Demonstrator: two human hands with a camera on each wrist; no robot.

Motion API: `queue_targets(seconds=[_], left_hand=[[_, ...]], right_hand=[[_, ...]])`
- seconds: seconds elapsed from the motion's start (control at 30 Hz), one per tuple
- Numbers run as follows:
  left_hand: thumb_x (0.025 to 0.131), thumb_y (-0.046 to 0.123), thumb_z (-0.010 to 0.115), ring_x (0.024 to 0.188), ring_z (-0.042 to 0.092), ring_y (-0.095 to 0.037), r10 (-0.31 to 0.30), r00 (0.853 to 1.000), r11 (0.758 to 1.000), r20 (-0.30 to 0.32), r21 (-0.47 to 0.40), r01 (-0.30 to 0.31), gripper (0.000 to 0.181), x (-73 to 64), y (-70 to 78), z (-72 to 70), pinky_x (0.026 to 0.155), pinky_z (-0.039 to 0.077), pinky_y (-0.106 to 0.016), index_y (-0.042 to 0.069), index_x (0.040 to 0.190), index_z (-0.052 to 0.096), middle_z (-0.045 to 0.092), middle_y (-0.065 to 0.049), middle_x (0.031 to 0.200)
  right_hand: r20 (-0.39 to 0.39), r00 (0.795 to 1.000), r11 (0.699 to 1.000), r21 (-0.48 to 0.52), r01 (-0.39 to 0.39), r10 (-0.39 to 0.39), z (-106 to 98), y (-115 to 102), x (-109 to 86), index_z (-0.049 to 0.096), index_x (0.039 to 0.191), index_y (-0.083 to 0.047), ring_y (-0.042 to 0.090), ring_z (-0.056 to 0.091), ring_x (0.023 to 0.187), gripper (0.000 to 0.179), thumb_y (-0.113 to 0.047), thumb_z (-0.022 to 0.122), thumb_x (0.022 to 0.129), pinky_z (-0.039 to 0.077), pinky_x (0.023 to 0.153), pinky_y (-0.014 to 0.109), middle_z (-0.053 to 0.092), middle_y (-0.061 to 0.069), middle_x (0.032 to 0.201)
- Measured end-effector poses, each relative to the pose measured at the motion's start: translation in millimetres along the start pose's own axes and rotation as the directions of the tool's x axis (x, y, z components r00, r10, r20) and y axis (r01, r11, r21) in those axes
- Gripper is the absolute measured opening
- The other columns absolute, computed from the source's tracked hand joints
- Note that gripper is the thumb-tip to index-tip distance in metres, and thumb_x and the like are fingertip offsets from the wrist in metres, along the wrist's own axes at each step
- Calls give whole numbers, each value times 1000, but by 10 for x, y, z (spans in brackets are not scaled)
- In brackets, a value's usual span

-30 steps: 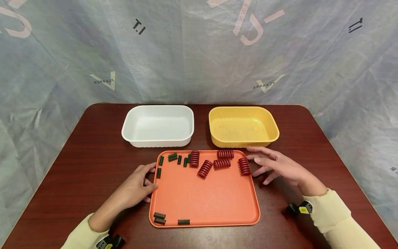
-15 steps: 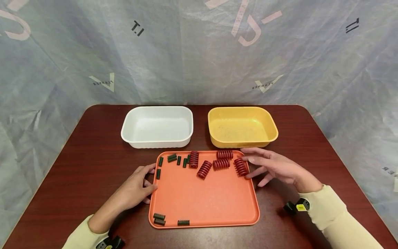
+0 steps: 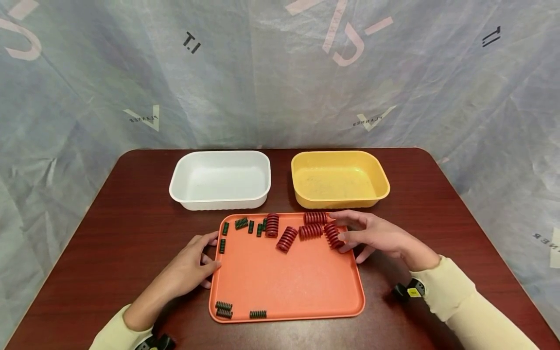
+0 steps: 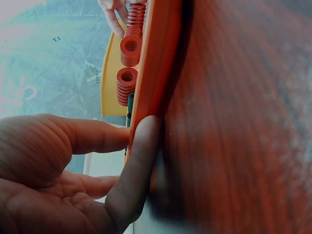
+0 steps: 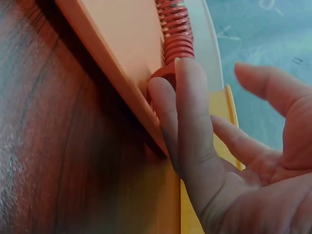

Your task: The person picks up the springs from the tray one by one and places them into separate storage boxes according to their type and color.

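An orange tray (image 3: pixel 288 284) holds red coil springs and smaller dark green coil springs. My left hand (image 3: pixel 189 268) grips the tray's left rim, with the rim between thumb and finger in the left wrist view. At the tray's upper right corner, my right hand (image 3: pixel 385 236) touches the rightmost red spring (image 3: pixel 333 235) with extended fingers. In the right wrist view, two fingertips (image 5: pixel 191 73) lie against that spring's end, while other fingers stand apart from it. Close beside it are two red springs, one nearer the middle (image 3: pixel 310 231) and one along the far rim (image 3: pixel 315 217).
Behind the tray stand a white bin (image 3: pixel 220 180) and a yellow bin (image 3: pixel 340 179), side by side. Green springs (image 3: pixel 241 223) line the tray's upper left, and several more (image 3: pixel 258 314) lie along its near edge. A grey fabric sheet hangs behind the brown table (image 3: pixel 127 218).
My right hand has moved left over the tray's rim, and the rightmost red spring has slid left and tilted, towards the other red springs. The left hand stays at the rim.
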State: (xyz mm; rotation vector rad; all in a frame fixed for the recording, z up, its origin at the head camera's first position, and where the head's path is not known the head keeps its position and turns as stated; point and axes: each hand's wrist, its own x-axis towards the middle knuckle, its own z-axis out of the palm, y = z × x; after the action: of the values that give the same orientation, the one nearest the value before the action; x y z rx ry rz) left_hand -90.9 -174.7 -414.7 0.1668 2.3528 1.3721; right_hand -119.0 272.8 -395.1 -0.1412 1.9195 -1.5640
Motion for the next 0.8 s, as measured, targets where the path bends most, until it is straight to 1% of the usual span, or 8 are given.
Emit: queue_targets(seconds=[0.13, 0.27, 0.33, 0.43, 0.53, 0.67, 0.73, 0.8], left_hand=[[95, -4, 69, 83, 63, -22, 0, 1000, 1000, -7, -1, 0, 70, -4, 5, 5, 51, 61, -34, -1, 157, 35, 41, -22, 141], [95, -4, 68, 82, 63, -22, 0, 1000, 1000, -9, -2, 0, 70, -6, 7, 7, 51, 61, -34, -1, 157, 35, 41, -22, 141], [95, -4, 68, 82, 63, -22, 2, 1000, 1000, -8, -2, -2, 70, -6, 6, 6, 51, 61, -34, -1, 157, 35, 41, -22, 141], [95, -4, 69, 81, 63, -23, 7, 1000, 1000, -8, -1, -7, 70, -7, 4, 4, 51, 61, -34, -1, 156, 35, 41, -22, 141], [95, -4, 69, 81, 63, -23, 10, 1000, 1000, -8, 0, -10, 70, -8, 1, 3, 51, 61, -34, -1, 156, 35, 41, -22, 141], [95, -5, 68, 81, 63, -23, 11, 1000, 1000, -8, -5, -11, 70, -7, -4, 5, 51, 61, -34, -2, 156, 35, 41, -23, 141], [95, -5, 68, 81, 63, -23, 9, 1000, 1000, -6, -7, -10, 70, -7, -6, 7, 51, 61, -34, -2, 156, 35, 41, -23, 141], [95, -5, 68, 81, 63, -23, 7, 1000, 1000, -5, -7, -7, 70, -7, -7, 9, 51, 61, -34, -2, 156, 35, 41, -23, 142]], right_hand=[[-37, 999, 1000, -23, 15, -16, 28, 22, 20, 44, 155, -8, 40, 71, 101, 66, -10, 73, 96, 64, 59, 40, 43, 23, 153], [-67, 997, 999, -20, 34, -35, 47, 47, 22, 47, 153, -4, 38, 73, 96, 66, -5, 75, 93, 64, 59, 42, 44, 24, 153], [-86, 995, 999, -22, 40, -42, 58, 57, 21, 48, 151, -2, 37, 73, 94, 65, -4, 76, 92, 65, 59, 43, 45, 24, 153], [-127, 991, 999, -32, 33, -37, 89, 64, 27, 52, 149, -3, 35, 74, 90, 61, -6, 76, 93, 64, 58, 42, 50, 24, 148], [-178, 984, 998, -65, 23, -34, 134, 59, 38, 56, 146, -4, 33, 74, 85, 57, -10, 76, 94, 63, 54, 41, 58, 23, 138], [-229, 972, 990, -142, 16, -49, 198, 42, 53, 60, 143, -5, 31, 74, 79, 54, -14, 79, 93, 62, 51, 41, 72, 19, 116], [-247, 967, 984, -175, 14, -58, 229, 32, 61, 62, 141, -5, 30, 74, 76, 54, -14, 80, 92, 62, 50, 42, 74, 18, 108], [-260, 963, 981, -194, 17, -68, 251, 24, 68, 63, 140, -4, 30, 73, 73, 52, -12, 81, 91, 62, 50, 44, 74, 17, 107]])
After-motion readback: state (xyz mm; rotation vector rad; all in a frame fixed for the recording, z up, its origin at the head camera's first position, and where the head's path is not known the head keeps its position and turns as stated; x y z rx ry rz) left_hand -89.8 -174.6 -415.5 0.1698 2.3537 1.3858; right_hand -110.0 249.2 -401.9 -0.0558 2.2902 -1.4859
